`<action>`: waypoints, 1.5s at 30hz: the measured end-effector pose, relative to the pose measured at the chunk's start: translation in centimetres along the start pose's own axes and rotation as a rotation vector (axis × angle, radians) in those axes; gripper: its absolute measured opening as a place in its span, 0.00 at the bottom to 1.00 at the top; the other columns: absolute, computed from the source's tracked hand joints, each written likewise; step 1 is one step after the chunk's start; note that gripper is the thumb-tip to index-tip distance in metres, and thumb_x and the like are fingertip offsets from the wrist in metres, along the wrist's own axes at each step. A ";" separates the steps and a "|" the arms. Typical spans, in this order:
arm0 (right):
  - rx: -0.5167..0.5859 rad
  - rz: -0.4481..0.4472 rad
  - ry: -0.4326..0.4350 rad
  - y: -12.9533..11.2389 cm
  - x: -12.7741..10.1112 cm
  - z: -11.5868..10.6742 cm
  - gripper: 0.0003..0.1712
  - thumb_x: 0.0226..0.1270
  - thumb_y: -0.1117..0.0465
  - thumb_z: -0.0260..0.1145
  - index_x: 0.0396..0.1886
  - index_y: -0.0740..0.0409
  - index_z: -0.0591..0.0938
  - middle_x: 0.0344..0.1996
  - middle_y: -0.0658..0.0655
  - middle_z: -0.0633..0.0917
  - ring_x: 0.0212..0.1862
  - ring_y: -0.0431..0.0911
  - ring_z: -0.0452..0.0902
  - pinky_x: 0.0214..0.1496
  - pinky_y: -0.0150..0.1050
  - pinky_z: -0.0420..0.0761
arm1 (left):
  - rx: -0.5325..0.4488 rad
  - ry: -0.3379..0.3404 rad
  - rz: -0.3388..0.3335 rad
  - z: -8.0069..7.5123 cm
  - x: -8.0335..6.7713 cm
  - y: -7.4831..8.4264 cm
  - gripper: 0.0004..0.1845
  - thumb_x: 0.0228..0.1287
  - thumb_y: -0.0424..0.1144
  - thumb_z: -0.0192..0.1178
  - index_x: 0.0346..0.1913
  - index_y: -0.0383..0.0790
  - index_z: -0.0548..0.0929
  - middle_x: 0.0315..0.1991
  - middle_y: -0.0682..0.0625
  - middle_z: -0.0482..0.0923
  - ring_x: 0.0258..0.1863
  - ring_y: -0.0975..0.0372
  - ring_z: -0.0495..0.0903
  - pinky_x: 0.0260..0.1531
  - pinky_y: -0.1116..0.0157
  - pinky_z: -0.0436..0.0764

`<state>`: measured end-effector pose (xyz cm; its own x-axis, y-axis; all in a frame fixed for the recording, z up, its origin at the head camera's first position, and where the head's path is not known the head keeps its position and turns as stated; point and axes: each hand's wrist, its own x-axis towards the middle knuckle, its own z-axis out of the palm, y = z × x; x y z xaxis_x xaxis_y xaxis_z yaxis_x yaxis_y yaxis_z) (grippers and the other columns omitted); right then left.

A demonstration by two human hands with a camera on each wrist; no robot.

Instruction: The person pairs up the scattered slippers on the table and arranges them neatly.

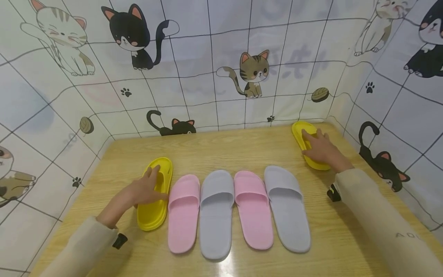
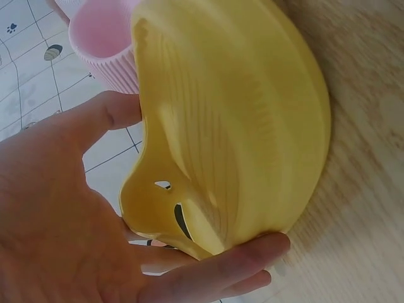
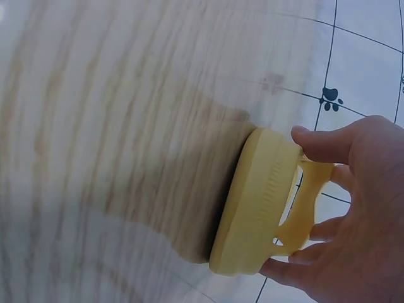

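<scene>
My left hand [image 1: 147, 189] grips a yellow slipper [image 1: 150, 217] at the left of the row. The left wrist view shows the thumb on one side of this yellow slipper [image 2: 252, 126] and the fingers on the other. At the far right of the table, my right hand [image 1: 321, 147] holds a second yellow slipper [image 1: 299, 129]. Its thumb and fingers span that slipper [image 3: 252, 202] in the right wrist view. Between the hands lie a pink slipper [image 1: 181, 227], a grey slipper [image 1: 216, 227], another pink slipper [image 1: 256, 227] and another grey slipper [image 1: 292, 223], toes pointing away.
A light wood table [image 1: 221, 152] lies under the slippers. White cloth walls [image 1: 194, 88] with cat drawings and black grid lines stand behind it and on both sides. The left yellow slipper sits close beside the first pink one.
</scene>
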<state>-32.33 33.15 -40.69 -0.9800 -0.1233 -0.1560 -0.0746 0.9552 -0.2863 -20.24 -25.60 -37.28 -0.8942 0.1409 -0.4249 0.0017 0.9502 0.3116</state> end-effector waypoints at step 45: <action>-0.016 -0.009 -0.075 0.4 1.3 -1.2 0.53 0.72 0.51 0.64 0.85 0.53 0.45 0.77 0.86 0.39 0.75 0.86 0.34 0.68 0.86 0.48 | 0.117 0.168 -0.021 -1.4 6.1 -0.7 0.58 0.64 0.67 0.62 0.85 0.46 0.41 0.81 0.27 0.43 0.70 0.21 0.60 0.66 0.23 0.61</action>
<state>-33.85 33.65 -39.86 -0.9629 -0.1507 -0.2237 -0.0865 0.9581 -0.2730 -26.26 -25.83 -38.93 -0.9568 0.0811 -0.2791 0.0249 0.9796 0.1992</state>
